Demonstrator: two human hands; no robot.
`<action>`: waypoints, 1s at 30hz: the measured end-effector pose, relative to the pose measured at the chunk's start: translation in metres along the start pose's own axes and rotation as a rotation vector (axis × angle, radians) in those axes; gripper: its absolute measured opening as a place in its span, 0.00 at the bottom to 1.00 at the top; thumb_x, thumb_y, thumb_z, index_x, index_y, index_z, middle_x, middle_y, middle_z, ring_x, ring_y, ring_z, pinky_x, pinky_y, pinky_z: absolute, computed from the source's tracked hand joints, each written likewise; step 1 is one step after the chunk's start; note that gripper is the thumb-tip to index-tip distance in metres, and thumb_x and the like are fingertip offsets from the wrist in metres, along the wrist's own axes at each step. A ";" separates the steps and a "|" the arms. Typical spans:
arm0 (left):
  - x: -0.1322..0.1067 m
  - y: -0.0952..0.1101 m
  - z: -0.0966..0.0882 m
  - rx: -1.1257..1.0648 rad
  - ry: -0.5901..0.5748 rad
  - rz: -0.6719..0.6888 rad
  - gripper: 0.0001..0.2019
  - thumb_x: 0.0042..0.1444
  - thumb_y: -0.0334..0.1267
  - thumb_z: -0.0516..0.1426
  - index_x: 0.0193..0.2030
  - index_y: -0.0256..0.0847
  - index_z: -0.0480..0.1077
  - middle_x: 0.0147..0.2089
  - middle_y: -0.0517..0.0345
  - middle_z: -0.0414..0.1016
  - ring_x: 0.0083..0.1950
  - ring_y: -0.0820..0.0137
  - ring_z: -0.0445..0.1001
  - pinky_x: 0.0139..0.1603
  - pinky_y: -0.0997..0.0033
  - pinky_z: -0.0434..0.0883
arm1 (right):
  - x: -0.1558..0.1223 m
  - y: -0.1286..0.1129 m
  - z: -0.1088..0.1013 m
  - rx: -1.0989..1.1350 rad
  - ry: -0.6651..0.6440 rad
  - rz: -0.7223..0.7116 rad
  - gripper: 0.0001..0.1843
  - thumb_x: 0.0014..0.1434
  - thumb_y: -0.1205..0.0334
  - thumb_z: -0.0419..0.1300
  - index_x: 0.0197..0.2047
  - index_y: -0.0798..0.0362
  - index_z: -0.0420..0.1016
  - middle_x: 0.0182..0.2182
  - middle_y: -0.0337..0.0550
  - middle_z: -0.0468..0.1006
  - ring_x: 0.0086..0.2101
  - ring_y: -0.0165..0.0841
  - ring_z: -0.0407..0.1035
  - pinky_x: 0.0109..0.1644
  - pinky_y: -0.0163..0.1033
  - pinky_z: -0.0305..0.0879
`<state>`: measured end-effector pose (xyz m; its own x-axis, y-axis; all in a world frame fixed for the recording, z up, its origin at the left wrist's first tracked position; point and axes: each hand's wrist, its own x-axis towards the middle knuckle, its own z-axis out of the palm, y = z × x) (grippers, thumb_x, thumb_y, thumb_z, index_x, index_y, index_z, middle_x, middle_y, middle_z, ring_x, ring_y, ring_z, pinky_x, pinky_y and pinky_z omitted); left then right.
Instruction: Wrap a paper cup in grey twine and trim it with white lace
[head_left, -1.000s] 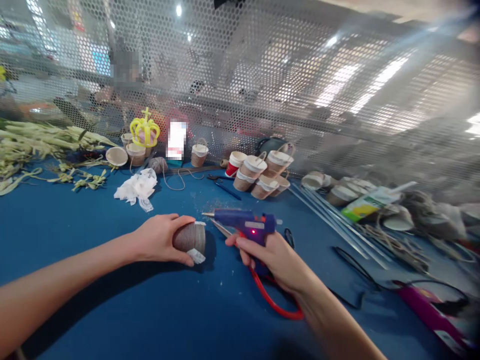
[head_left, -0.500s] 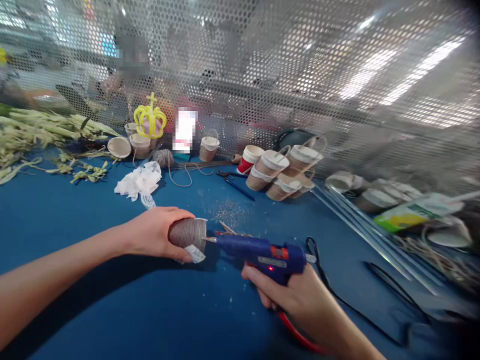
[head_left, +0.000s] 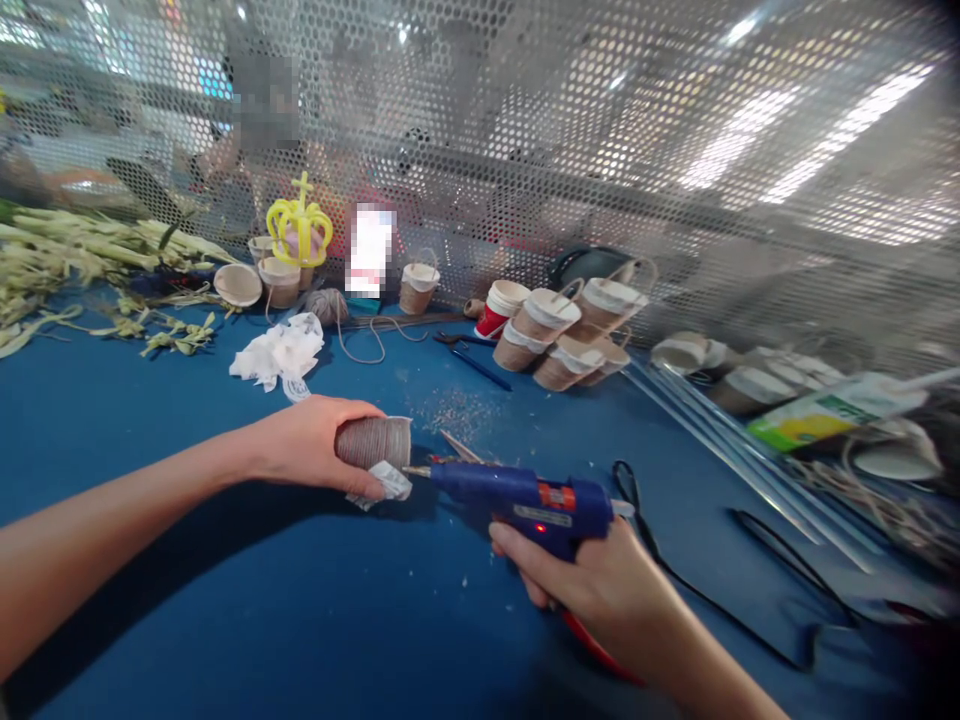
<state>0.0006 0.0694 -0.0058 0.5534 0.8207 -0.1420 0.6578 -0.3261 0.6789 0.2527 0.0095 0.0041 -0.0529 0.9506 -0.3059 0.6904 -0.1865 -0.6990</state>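
Note:
My left hand point(head_left: 319, 445) is closed round a cup wrapped in brown twine point(head_left: 379, 440), tipped on its side with its rim facing right. A strip of white lace point(head_left: 390, 482) hangs at the cup's lower rim by my thumb. My right hand point(head_left: 577, 570) grips a blue hot glue gun point(head_left: 517, 498) with a lit red light and red trigger area. The gun's metal nozzle points left, close to the cup's rim; whether it touches I cannot tell. Scissors point(head_left: 459, 447) lie partly hidden behind the gun.
Several twine-wrapped cups point(head_left: 547, 320) stand at the back with a red cup point(head_left: 499, 305). Pliers point(head_left: 480, 365), crumpled white lace point(head_left: 279, 350), a twine ball point(head_left: 328, 305) and a yellow crown point(head_left: 300, 230) lie leftward. Clear glue sticks point(head_left: 750, 460) and a black cable point(head_left: 780, 560) are at right.
The lace at the cup's rim has turned slightly and shows more below my thumb. Cup and glue gun stay close together, with the whole view shifted a little upward.

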 end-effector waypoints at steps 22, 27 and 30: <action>-0.002 0.003 0.007 0.214 0.140 0.159 0.34 0.39 0.53 0.61 0.54 0.41 0.63 0.49 0.50 0.71 0.47 0.60 0.70 0.46 0.64 0.66 | 0.002 0.008 -0.002 0.000 0.041 -0.091 0.20 0.50 0.46 0.57 0.18 0.53 0.69 0.12 0.38 0.68 0.16 0.28 0.63 0.22 0.34 0.62; -0.003 0.003 0.009 0.257 0.160 0.168 0.36 0.40 0.55 0.60 0.55 0.43 0.61 0.49 0.49 0.69 0.46 0.59 0.71 0.44 0.63 0.67 | 0.002 0.003 -0.004 0.021 0.059 -0.096 0.19 0.49 0.47 0.57 0.17 0.52 0.68 0.11 0.37 0.68 0.16 0.28 0.63 0.22 0.34 0.62; -0.004 0.001 0.012 0.295 0.181 0.199 0.36 0.41 0.55 0.60 0.56 0.44 0.60 0.48 0.50 0.69 0.44 0.60 0.71 0.42 0.63 0.67 | 0.002 -0.001 -0.005 0.050 0.067 -0.097 0.17 0.48 0.48 0.58 0.17 0.52 0.68 0.11 0.37 0.68 0.15 0.28 0.62 0.21 0.34 0.62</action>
<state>0.0049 0.0606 -0.0133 0.6029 0.7889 0.1185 0.6801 -0.5860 0.4406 0.2558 0.0130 0.0074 -0.0677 0.9790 -0.1925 0.6475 -0.1037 -0.7550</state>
